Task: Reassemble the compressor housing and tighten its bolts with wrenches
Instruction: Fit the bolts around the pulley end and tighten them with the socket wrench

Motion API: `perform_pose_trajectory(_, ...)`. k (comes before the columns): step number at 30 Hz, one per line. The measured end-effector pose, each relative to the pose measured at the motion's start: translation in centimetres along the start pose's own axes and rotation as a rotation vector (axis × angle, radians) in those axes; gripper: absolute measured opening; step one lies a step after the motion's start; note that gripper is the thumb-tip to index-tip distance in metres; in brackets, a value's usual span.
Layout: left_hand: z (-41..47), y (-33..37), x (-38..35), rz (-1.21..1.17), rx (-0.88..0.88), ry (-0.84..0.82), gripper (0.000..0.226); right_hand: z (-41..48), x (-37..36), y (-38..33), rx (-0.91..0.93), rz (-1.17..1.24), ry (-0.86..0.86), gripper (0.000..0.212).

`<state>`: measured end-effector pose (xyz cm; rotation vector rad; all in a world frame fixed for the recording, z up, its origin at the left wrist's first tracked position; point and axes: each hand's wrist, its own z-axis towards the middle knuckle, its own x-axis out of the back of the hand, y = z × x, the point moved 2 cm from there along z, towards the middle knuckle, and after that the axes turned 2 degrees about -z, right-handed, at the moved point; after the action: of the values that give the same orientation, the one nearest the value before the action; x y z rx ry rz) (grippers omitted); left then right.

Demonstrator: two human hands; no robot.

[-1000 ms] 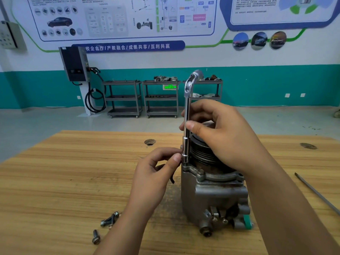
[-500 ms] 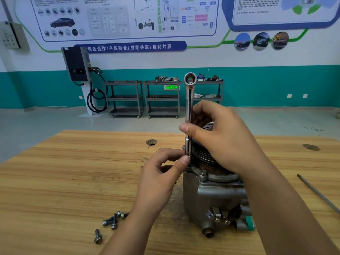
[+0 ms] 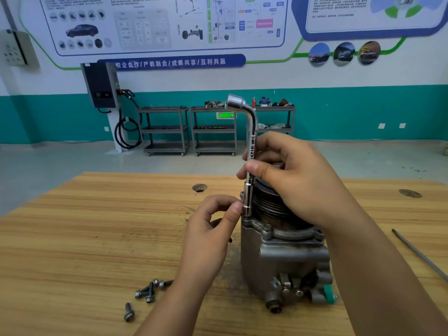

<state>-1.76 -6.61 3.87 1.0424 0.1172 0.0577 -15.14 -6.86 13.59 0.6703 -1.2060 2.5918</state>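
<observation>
A grey metal compressor [image 3: 281, 263] stands upright on the wooden table [image 3: 84, 238], its ribbed pulley at the top. An L-shaped socket wrench [image 3: 251, 151] stands vertically on a bolt at the left edge of the housing flange. My right hand [image 3: 291, 175] grips the wrench shaft with thumb and fingers and covers much of the pulley. My left hand [image 3: 215, 229] pinches the lower socket end of the wrench just above the flange. The bent upper end of the wrench points to the left.
Several loose bolts [image 3: 148, 291] lie on the table at the front left, one more bolt [image 3: 129, 312] nearer the edge. A thin metal rod [image 3: 419, 254] lies at the right. The table has a round hole [image 3: 199, 187] at the back.
The wrench has turned about its upright axis: its bent top pointed right, then towards me, and points left now. Both hands stay on it.
</observation>
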Motion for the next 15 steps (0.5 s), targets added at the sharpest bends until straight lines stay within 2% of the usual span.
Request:
perform_pose_trajectory(5, -0.27, -0.05, -0.49, 0.002, -0.039, -0.007, 0.019, -0.02, -0.48, -0.27, 0.019, -0.109, 0.130, 0.019)
perform_pose_trajectory(7, -0.29, 0.03, -0.60, 0.008, -0.047, 0.007, 0.011, -0.01, -0.65, -0.29, 0.014, -0.137, 0.145, 0.021)
perform_pose_trajectory(11, -0.24, -0.05, -0.60, -0.001, -0.035, 0.003, 0.010, 0.02, -0.87, -0.36, 0.002, -0.178, 0.148, 0.020)
perform_pose_trajectory(15, -0.35, -0.23, -0.49, -0.015, -0.025, -0.009, 0.019, 0.00, -0.76, -0.30, -0.001, -0.180, 0.141, 0.018)
